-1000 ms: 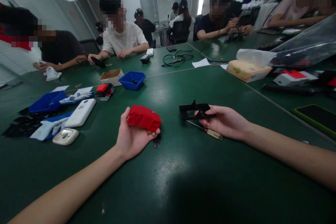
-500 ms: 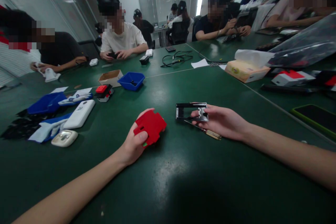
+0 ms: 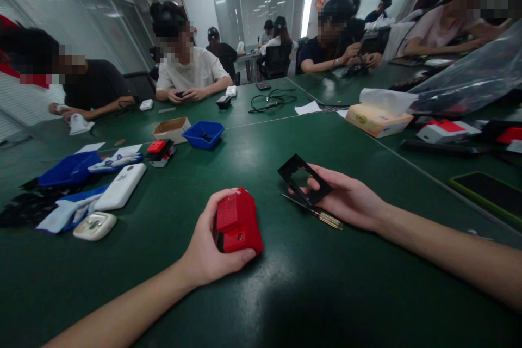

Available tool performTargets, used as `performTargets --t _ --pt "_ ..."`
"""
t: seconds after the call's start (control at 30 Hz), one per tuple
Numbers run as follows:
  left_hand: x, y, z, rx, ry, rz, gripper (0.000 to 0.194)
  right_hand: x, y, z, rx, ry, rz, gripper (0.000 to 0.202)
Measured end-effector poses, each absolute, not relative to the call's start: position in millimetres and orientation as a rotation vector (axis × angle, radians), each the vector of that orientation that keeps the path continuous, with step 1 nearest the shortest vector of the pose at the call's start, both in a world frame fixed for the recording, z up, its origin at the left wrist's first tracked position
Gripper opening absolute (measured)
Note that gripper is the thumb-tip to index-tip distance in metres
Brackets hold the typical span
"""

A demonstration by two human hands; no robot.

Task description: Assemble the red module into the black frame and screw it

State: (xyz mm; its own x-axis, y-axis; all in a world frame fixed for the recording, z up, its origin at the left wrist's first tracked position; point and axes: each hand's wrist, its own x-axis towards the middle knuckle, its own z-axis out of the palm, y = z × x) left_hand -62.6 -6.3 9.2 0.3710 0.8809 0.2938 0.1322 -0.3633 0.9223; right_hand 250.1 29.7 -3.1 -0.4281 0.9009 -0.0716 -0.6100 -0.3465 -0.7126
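Observation:
My left hand [image 3: 210, 244] is closed around a red plastic block-shaped part [image 3: 240, 223], with the thumb along its near edge and the fingers behind it. A small screw or round fitting shows on its lower face. To the right, my right hand [image 3: 350, 196] grips a black rectangular frame [image 3: 299, 176] with an open middle; the fingertips show through the opening. Below that frame, a screwdriver [image 3: 328, 220] with a clear yellowish handle lies on the green table [image 3: 261, 304], its shaft pointing up and left. The two held parts are apart.
On the left lie a white power bank-like case [image 3: 122, 186], a small cream device [image 3: 94, 227], gloves [image 3: 116, 162] and a blue tray [image 3: 71, 169]. Farther back are a blue bin [image 3: 204, 136], a cardboard box [image 3: 171, 129] and a tissue box [image 3: 377, 119]. Several people sit around.
My left hand has turned the red part so that another face shows, and it sits slightly lower. My right hand has tilted the black frame so its flat side faces me.

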Motion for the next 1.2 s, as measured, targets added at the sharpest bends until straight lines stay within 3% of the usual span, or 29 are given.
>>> performTargets --t 0.23,0.57,0.83,1.2 --pt "-64 -5 6 2.075 0.777 1.075 0.088 247 29 0 -0.487 -0.806 2.016 0.055" --pt "-60 -6 7 2.369 0.69 0.916 0.101 249 31 -5 -0.511 -0.897 2.015 0.029" --pt "-58 -5 4 2.323 0.876 0.782 0.095 247 25 -5 -0.498 -0.975 2.016 0.045" --pt "-53 -7 14 2.27 0.926 0.605 0.093 245 28 -4 -0.479 -0.893 1.955 0.038"
